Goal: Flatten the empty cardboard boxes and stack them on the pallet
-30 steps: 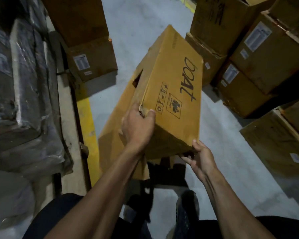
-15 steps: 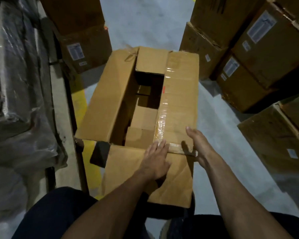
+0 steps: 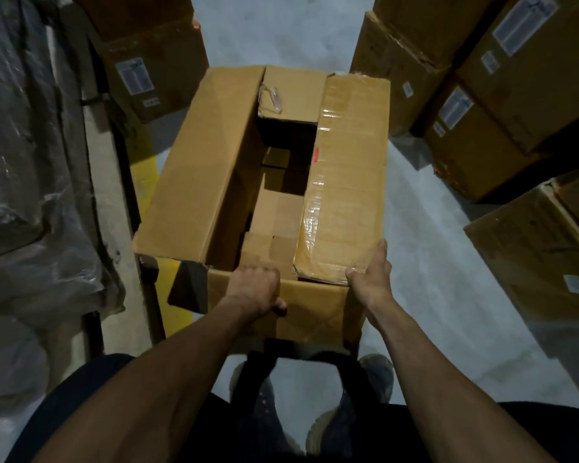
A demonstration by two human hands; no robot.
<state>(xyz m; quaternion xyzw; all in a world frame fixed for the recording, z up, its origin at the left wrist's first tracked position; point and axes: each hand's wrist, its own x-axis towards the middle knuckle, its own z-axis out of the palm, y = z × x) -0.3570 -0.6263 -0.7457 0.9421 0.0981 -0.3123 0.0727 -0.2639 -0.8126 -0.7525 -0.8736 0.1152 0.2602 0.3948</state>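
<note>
**Head view: both hands take the open box by its near end**

Head camera looks down into a cardboard box (image 3: 194, 168) that is held up in front of the person, above the shoes (image 3: 375, 379) and the grey floor (image 3: 432, 262). Its open end faces the camera, so the person can see that only loose cardboard pieces (image 3: 271, 235) lie inside; I judge this is why it is turned this way before the flattening.

The left hand (image 3: 256, 289) grips the near short flap (image 3: 311, 309): the fingers curl over its top edge into the box and the thumb presses on the outside. The right hand (image 3: 371, 272) holds the near corner of the taped flap (image 3: 348, 182), with the thumb on top and the fingers along the side wall. Probably both hands sit at the same end to keep the box level and to be ready for pulling the flaps apart.

The left long flap (image 3: 198, 162) stands open outward, and the far short flap (image 3: 291, 91) is folded in.

Full boxes with labels (image 3: 482, 111) are stacked on the right, another stack (image 3: 147, 71) is at the far left, and goods wrapped in plastic (image 3: 30, 162) are at the left side. No pallet is visible here, so I cannot tell where the flat box must go. The flattening seems not yet begun.
</note>
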